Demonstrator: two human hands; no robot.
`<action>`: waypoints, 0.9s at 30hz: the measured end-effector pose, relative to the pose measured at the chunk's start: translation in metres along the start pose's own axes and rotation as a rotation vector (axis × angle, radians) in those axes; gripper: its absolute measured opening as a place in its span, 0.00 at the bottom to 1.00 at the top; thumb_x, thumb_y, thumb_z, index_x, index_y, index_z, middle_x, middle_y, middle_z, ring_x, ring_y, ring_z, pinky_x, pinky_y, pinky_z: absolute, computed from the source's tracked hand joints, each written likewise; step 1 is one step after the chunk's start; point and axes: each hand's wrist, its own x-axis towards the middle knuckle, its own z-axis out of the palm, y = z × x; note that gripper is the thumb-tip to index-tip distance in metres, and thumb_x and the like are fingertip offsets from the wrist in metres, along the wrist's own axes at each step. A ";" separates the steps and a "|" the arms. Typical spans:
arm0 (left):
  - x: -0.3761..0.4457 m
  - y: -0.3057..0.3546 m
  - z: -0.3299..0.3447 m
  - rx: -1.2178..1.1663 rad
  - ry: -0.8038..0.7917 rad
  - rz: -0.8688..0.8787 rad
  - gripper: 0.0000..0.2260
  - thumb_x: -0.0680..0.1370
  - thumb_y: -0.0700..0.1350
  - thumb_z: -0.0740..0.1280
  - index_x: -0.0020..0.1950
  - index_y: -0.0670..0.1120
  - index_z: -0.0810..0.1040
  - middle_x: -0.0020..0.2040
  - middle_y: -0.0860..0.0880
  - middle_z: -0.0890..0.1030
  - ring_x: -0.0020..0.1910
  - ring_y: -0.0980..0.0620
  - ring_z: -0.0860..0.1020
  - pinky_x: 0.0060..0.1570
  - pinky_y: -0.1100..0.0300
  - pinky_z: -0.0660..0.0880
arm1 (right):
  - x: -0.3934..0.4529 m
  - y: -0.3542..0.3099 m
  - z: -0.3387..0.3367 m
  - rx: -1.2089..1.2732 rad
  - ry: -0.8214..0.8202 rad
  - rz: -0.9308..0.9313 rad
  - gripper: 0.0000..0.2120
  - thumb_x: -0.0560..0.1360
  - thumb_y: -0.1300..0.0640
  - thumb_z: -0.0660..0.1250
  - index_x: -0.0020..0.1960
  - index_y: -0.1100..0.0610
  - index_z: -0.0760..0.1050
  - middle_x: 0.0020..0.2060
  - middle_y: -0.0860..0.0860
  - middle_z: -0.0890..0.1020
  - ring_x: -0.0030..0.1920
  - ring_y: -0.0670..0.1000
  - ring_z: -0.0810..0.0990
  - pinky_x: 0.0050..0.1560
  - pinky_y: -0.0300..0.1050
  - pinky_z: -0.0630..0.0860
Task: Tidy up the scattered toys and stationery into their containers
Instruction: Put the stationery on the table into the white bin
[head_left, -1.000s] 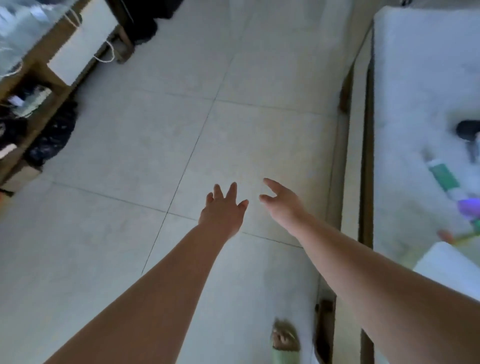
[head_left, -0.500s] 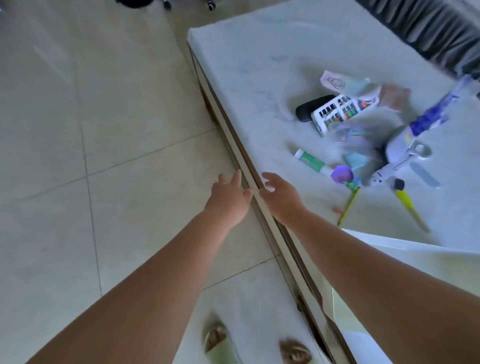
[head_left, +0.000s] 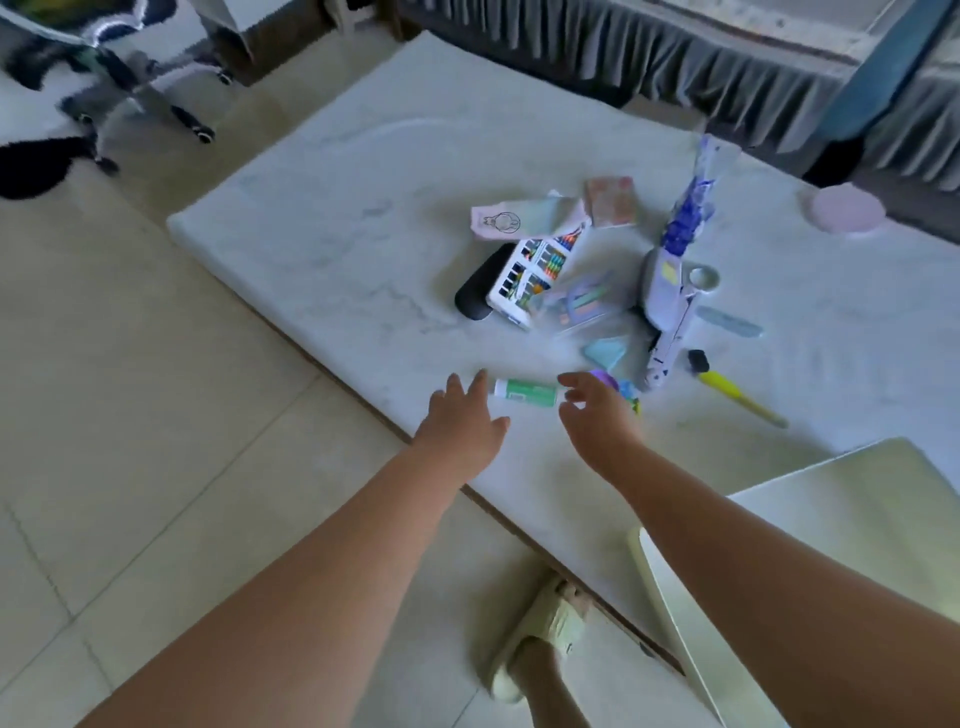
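left hand open | right hand open | glue stick between

Marker box: colour swatches printed, no words legible
Pink card: line drawing only, no text
Green tube: label too blurred to read

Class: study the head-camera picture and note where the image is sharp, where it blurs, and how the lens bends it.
Head view: the green glue stick and both hands read fairly sharp; the toy plane and the chair at top left smear with motion blur; the wide lens bows the table edge; light is soft, shadows faint.
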 end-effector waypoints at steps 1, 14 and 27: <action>0.014 0.014 -0.004 -0.004 0.009 0.033 0.30 0.81 0.54 0.58 0.79 0.49 0.48 0.77 0.40 0.53 0.75 0.39 0.57 0.69 0.47 0.62 | 0.012 0.002 -0.007 0.026 0.021 0.022 0.20 0.75 0.62 0.60 0.66 0.49 0.74 0.58 0.50 0.80 0.57 0.53 0.78 0.53 0.40 0.70; 0.178 0.100 -0.062 0.116 0.064 0.167 0.29 0.79 0.50 0.63 0.77 0.46 0.56 0.74 0.41 0.61 0.72 0.41 0.62 0.66 0.47 0.68 | 0.141 -0.014 -0.059 0.104 0.066 0.139 0.20 0.76 0.61 0.57 0.66 0.50 0.74 0.59 0.52 0.80 0.55 0.54 0.78 0.47 0.39 0.67; 0.303 0.112 -0.099 0.392 0.082 0.205 0.46 0.73 0.56 0.71 0.79 0.48 0.44 0.79 0.39 0.44 0.78 0.39 0.44 0.75 0.44 0.48 | 0.201 -0.024 -0.036 0.119 0.148 0.535 0.17 0.76 0.57 0.63 0.63 0.59 0.67 0.58 0.59 0.77 0.54 0.59 0.77 0.45 0.43 0.67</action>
